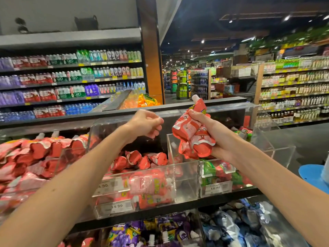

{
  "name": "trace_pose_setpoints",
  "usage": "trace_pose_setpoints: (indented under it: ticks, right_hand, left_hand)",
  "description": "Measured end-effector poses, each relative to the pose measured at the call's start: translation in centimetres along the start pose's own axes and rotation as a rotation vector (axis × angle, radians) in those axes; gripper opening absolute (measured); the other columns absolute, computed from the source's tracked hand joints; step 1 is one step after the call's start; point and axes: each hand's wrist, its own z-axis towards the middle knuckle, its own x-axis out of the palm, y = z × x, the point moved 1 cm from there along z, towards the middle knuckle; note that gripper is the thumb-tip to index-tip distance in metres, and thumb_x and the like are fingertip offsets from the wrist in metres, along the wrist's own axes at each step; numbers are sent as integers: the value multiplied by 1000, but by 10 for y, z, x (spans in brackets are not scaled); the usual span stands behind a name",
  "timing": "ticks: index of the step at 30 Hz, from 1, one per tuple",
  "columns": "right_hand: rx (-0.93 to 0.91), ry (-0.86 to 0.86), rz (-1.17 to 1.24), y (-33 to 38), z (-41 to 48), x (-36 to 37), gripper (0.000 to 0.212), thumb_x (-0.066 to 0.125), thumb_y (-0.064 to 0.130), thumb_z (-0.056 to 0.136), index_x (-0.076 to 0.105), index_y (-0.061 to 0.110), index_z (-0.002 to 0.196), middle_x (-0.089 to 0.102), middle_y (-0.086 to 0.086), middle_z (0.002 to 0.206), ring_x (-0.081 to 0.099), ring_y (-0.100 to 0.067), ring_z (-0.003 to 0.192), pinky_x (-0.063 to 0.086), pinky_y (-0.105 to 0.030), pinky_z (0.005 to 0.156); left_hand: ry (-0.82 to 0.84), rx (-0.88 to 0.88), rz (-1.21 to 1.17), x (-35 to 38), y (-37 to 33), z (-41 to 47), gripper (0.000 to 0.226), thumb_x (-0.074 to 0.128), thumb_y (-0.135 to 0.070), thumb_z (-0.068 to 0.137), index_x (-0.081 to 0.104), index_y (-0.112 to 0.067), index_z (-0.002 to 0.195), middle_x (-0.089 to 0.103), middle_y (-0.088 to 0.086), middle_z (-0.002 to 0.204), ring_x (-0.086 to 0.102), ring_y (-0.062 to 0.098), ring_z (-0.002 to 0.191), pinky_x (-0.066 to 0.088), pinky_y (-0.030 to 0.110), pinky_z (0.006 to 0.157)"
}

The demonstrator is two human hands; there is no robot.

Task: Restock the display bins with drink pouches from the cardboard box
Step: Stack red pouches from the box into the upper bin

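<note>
My right hand [211,132] grips a bunch of red drink pouches [192,132] with white caps, held above the clear acrylic display bins [185,179]. My left hand [146,124] hovers over the middle bin with its fingers loosely curled and nothing in it. Red pouches [140,160] lie in the middle bin below it, and more red pouches [35,157] fill the bin to the left. Green and red pouches [216,171] sit in the bin on the right. The cardboard box is out of view.
A lower tier holds purple pouches [156,229] and blue pouches [236,223]. Orange pouches [146,101] sit on the tier behind. Drink shelves [71,81] line the left wall and an aisle [293,90] runs right. A blue object [313,175] shows at the right edge.
</note>
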Motion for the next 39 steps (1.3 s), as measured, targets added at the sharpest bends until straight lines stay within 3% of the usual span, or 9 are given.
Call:
trace_pose_setpoints:
  ticks: [2, 6, 8, 13, 21, 25, 28, 34, 39]
  right_hand:
    - [9, 4, -29, 0, 3, 8, 24, 72, 39, 80, 69, 20, 96, 75, -10, 98, 70, -27, 89, 55, -46, 90]
    - [-31, 33, -94, 0, 12, 31, 18, 70, 37, 87, 70, 25, 99, 75, -10, 109, 71, -27, 102, 54, -45, 94]
    - [-36, 33, -147, -1, 16, 45, 42, 71, 40, 84, 67, 14, 117, 76, -9, 105, 73, -24, 96, 57, -40, 86]
    - [-43, 82, -223, -9, 21, 69, 36, 71, 36, 86, 69, 11, 113, 77, -8, 98, 75, -20, 86, 58, -32, 73]
    - [4, -33, -270, -8, 30, 62, 15, 73, 12, 87, 64, 6, 97, 71, -15, 85, 71, -21, 67, 60, -32, 63]
    - [-49, -129, -272, 8, 32, 50, 24, 72, 14, 88, 63, 6, 109, 71, -22, 106, 71, -29, 86, 61, -39, 77]
    - [-75, -162, -251, 16, 29, 39, 27, 71, 13, 88, 62, 3, 112, 68, -26, 115, 70, -36, 97, 58, -46, 86]
    - [-81, -193, -280, 13, 21, 12, 34, 72, 13, 87, 60, 5, 118, 71, -19, 100, 72, -25, 79, 60, -36, 67]
    - [-96, -197, -255, 14, 19, -3, 28, 73, 12, 87, 60, 6, 111, 70, -9, 81, 72, -19, 66, 56, -30, 56]
  left_hand:
    - [20, 49, -107, -13, -26, -23, 32, 56, -33, 99, 67, -3, 104, 65, 9, 83, 62, 16, 65, 56, 28, 60]
    - [157, 83, -23, -23, -61, -62, 59, 54, -61, 84, 68, -11, 111, 74, 5, 96, 70, 18, 77, 56, 27, 65]
    - [137, 108, 73, -26, -64, -75, 49, 62, -55, 86, 68, -16, 114, 75, 1, 94, 71, 12, 76, 54, 22, 62]
    - [69, 86, 60, -48, -48, -86, 30, 79, -20, 83, 69, -12, 111, 71, 3, 82, 64, 11, 69, 52, 23, 63]
    - [-150, -93, 212, -72, -3, -76, 31, 79, -23, 84, 68, -10, 110, 70, 9, 97, 70, 14, 69, 56, 25, 58]
    - [-141, -224, 179, -54, 20, -54, 31, 77, -18, 86, 58, -15, 111, 63, 9, 100, 66, 15, 66, 57, 29, 53]
    - [-111, -134, 281, -27, 36, -34, 25, 75, -16, 87, 56, -18, 103, 65, 5, 93, 67, 17, 69, 62, 37, 66]
    - [-241, 40, 462, 22, 53, -1, 23, 68, -2, 83, 67, -25, 83, 70, 4, 88, 66, 23, 85, 54, 35, 78]
    - [-159, 100, 440, 47, 56, 27, 16, 69, -10, 88, 78, -20, 97, 77, 2, 94, 70, 17, 91, 57, 34, 83]
